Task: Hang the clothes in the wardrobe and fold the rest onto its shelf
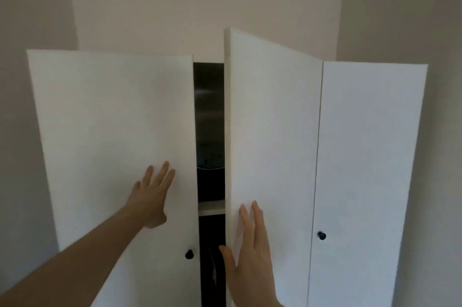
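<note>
Wardrobe (370, 156) straight ahead, white, three doors across. Left door (112, 131) nearly flush, middle door (272, 131) swung outward with its free edge nearest the camera, right door (367, 169) closed. Left hand (150, 199) flat on the left door at about 8 o'clock from the gap, fingers straight and spread, gripping nothing. Right hand (250, 249) flat on the middle door at 5 o'clock from the gap, fingers straight, thumb lying at the door's free edge; likewise holding nothing. Palms on panels rather than on the black knob (189, 254) at 6 o'clock of the left hand: probably pushing both doors shut, though steadying them cannot be ruled out. Between the doors a narrow dark slot, a white shelf (212, 207) crossing it, dark clothes (212, 256) seemingly hanging below, too dim to name. Little room there: right thumb close to the closing edge, so a pinch risk. Second knob (321, 235) on the right door, untouched.
</note>
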Tool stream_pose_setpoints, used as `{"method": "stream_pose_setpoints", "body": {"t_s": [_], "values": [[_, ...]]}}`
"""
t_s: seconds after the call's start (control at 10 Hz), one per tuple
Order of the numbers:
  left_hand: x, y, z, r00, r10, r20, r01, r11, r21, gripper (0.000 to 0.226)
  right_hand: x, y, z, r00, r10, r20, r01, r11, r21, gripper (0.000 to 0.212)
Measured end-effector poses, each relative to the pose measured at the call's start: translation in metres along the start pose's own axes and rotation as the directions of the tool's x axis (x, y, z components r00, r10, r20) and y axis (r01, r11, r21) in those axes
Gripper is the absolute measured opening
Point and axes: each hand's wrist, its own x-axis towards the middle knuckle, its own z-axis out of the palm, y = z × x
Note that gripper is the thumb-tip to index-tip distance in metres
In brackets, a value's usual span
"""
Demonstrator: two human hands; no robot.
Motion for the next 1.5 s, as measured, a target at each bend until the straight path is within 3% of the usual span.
{"method": "stream_pose_setpoints", "body": {"t_s": [0.2,0.3,0.7,0.9,1.1,1.3,1.4,1.5], "values": [[0.004,-0.013,0.018,0.999,-0.027,-0.02,0.028,0.996,0.087,0.125,0.036,0.004,0.05,0.984,-0.02,0.179,0.049,0.986,-0.157,0.084],[0.006,-0.011,0.024,0.999,-0.033,-0.037,0.037,0.996,0.087,0.125,0.051,0.016,0.064,0.967,-0.025,0.252,0.08,0.974,-0.21,0.103],[0.007,-0.001,0.029,0.996,-0.065,-0.056,0.069,0.995,0.07,0.12,0.098,0.035,0.085,0.885,0.017,0.465,0.149,0.936,-0.318,0.102],[0.008,0.0,0.03,0.996,-0.082,-0.038,0.085,0.993,0.082,0.121,0.111,0.04,0.099,0.875,0.039,0.483,0.149,0.927,-0.346,0.106],[0.009,0.004,0.028,0.993,-0.116,-0.002,0.116,0.993,0.031,0.121,0.119,0.042,0.1,0.854,0.051,0.518,0.13,0.943,-0.307,0.112],[0.0,0.021,0.005,0.985,-0.156,0.076,0.16,0.986,-0.049,0.11,0.129,0.022,0.068,0.758,0.131,0.639,0.085,0.951,-0.296,0.102],[-0.018,0.035,0.001,0.992,-0.112,0.058,0.118,0.986,-0.118,0.105,0.129,0.008,0.046,0.756,0.124,0.642,0.0,0.982,-0.19,0.089],[-0.041,0.042,-0.002,0.995,-0.006,-0.096,-0.013,0.98,-0.196,0.105,0.123,0.004,0.018,0.853,-0.007,0.522,0.064,0.994,-0.092,0.081]]}}
